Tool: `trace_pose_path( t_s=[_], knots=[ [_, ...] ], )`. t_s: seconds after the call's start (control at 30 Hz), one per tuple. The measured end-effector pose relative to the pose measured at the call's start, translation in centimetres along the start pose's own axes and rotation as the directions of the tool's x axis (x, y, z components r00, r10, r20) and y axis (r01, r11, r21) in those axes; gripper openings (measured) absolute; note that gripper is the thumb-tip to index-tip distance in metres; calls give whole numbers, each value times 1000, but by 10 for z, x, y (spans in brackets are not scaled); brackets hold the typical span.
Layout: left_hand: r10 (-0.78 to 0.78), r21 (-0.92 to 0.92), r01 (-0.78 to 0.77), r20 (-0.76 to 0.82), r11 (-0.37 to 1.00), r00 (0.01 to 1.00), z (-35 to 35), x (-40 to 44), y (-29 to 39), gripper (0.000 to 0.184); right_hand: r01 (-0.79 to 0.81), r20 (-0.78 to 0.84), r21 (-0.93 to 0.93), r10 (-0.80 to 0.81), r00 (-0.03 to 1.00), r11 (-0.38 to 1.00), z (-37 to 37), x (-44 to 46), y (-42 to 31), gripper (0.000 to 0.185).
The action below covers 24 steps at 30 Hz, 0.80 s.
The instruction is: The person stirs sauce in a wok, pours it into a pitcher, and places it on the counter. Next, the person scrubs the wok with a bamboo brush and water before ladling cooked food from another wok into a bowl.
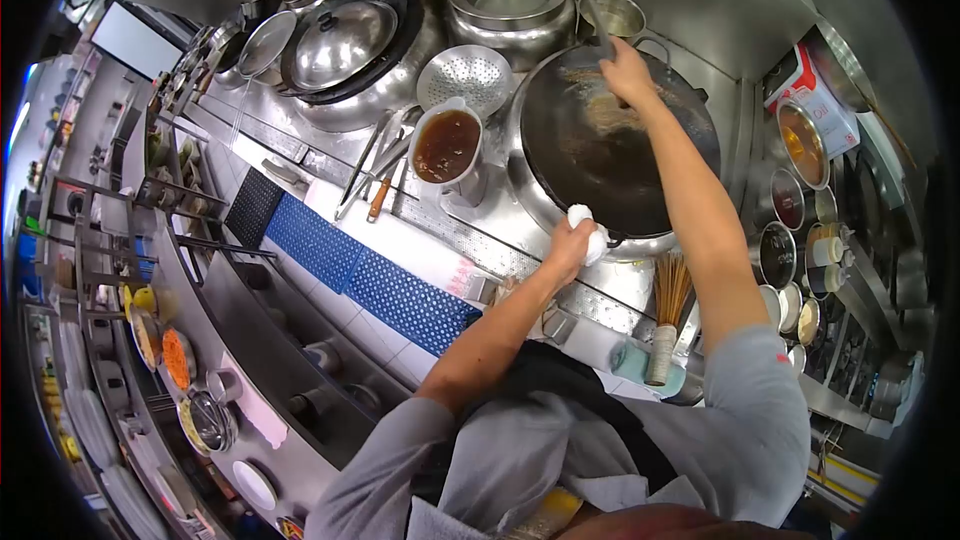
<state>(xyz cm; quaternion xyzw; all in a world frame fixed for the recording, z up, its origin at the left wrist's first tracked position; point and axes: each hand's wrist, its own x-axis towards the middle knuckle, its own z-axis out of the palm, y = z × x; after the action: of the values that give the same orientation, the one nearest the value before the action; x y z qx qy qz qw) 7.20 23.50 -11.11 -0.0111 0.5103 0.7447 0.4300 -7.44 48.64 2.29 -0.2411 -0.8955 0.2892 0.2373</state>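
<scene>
My left hand [572, 248] is closed around a folded white cloth [590, 232], held against the near rim of a large dark wok [610, 175]. Over the wok's far side, my right hand [627, 75] grips the long handle of a metal ladle [597, 20], whose bowl end points up and away. Inside the wok, the dark surface is wet, with a lighter brownish patch near its far part. To the left stands a tall container of brown liquid [447, 147]. Behind it lies a perforated metal strainer [465, 80].
A bamboo brush [669, 300] leans near the counter's front edge, right of my left hand. Lidded and open metal pots [505, 0] line the back. Tools, including a wooden-handled one [379, 200], lie left. Bowls of sauces [803, 145] sit at the right.
</scene>
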Motion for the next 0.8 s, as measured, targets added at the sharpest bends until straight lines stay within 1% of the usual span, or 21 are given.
trace_pose_path(
  t_s=[0.03, 0.07, 0.1, 0.13, 0.17, 0.2, 0.23, 0.27, 0.3, 0.33, 0.37, 0.4, 0.43, 0.47, 0.5, 0.53, 0.57, 0.63, 0.7, 0.73, 0.8],
  knots=[
    [-38, 26, 38, 18, 999, 999, -5, 3, -3, 22, -39, 51, -10, 40, 998, 999, 18, 12, -8, 49],
    [-119, 69, 116, 38, 991, 992, -6, -4, 12, 28, -46, 103, -4, 46, 994, 999, 40, 27, -7, 41],
    [-115, 144, 107, 45, 984, 992, -11, -12, 23, 32, -52, 150, 0, 51, 987, 999, 59, 39, -5, 33],
    [-110, 218, 96, 53, 971, 993, -18, -22, 31, 36, -186, 275, 198, 128, 953, 962, 67, 43, -10, 25],
    [-104, 294, 81, 64, 952, 993, -28, -30, 37, 40, -329, 404, 367, 170, 899, 870, 72, 47, -16, 18],
    [-45, 402, 12, 74, 916, 996, -49, -36, 29, 52, -475, 536, 492, 177, 826, 729, 74, 50, -21, 13],
    [13, 324, -33, 62, 946, 998, -61, -58, 31, 52, -561, 574, 627, 167, 802, 540, 73, 49, -25, 9],
    [68, 247, -78, 48, 966, 997, -75, -80, 42, 53, -619, 607, 719, 150, 781, 315, 68, 49, -30, 7],
    [164, 402, -140, -25, 905, 986, -101, -98, 44, 54, -648, 636, 759, 136, 759, 65, 60, 41, -31, 9],
    [259, 562, -160, -99, 811, 961, -127, -116, 47, 55, -585, 587, 810, -38, 809, 43, 56, 43, -20, 15],
    [348, 700, -135, -171, 701, 922, -154, -133, 49, 56, -545, 535, 838, -189, 823, -1, 58, 35, -1, 23],
    [376, 736, 6, -353, 677, 857, -174, -149, 56, 55, -563, 564, 825, -3, 826, -53, 40, 15, -18, 31],
    [294, 650, -9, -332, 760, 896, -176, -172, 88, 50, -547, 546, 835, -31, 837, -62, 22, -3, -16, 22],
    [458, 735, -101, -303, 670, 835, -195, -178, 87, 41, -532, 528, 844, -59, 847, -73, 5, -19, -12, 13],
    [365, 444, -197, -335, 874, 869, -206, -177, 87, 34, -540, 563, 826, 193, 804, -161, -27, -38, -44, 10],
    [343, 347, -224, -336, 911, 877, -225, -170, 80, 32, -598, 606, 795, 96, 790, -102, -49, -58, -45, 15],
    [303, 340, -189, -322, 921, 897, -230, -169, 85, 35, -637, 638, 770, -9, 770, -36, -70, -76, -38, 20],
    [267, 544, -96, -246, 834, 932, -244, -156, 83, 40, -524, 514, 848, -116, 850, -82, -99, -118, -21, 13],
    [464, 737, -250, -98, 628, 880, -260, -127, 61, 43, -683, 661, 726, 198, 724, 77, -136, -168, -46, 14],
    [426, 768, -181, -129, 614, 896, -252, -120, 60, 49, -660, 613, 736, 264, 745, 151, -143, -190, -46, 13],
    [379, 931, 60, -204, 359, 903, -227, -114, 57, 53, -652, 548, 695, 364, 753, 303, -146, -223, -41, 13]
  ],
)
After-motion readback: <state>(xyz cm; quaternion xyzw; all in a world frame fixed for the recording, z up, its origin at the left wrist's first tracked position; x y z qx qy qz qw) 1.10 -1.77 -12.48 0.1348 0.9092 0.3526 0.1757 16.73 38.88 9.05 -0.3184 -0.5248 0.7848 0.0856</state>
